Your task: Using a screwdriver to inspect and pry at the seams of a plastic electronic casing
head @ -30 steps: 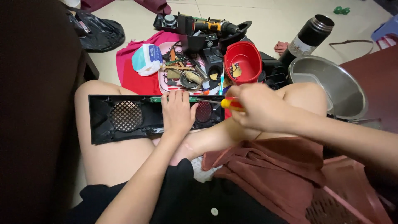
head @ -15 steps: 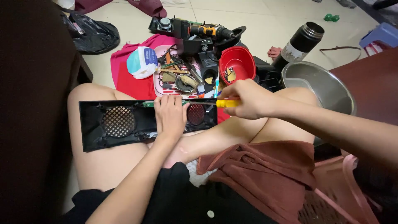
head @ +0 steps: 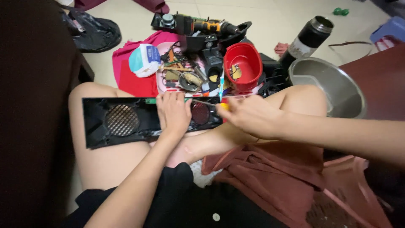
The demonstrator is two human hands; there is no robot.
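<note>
A long black speaker panel [head: 130,120] with two round mesh grilles lies across my lap. My left hand [head: 173,113] presses flat on its middle, between the grilles. My right hand [head: 251,116] grips a yellow-handled screwdriver [head: 211,104] whose metal shaft points left toward the panel's top edge, close to my left fingers. The tip is hard to make out.
On the floor ahead lies a pink tray of small tools [head: 185,78], a red bowl [head: 242,63], a drill [head: 211,26], a tape roll [head: 143,59], a black flask [head: 308,40] and a steel bowl [head: 333,86]. A black bag [head: 90,31] sits far left.
The screwdriver has swung from sitting beside the panel's right end to pointing left along its top edge. My left hand stays pressed on the panel. The view has shifted slightly.
</note>
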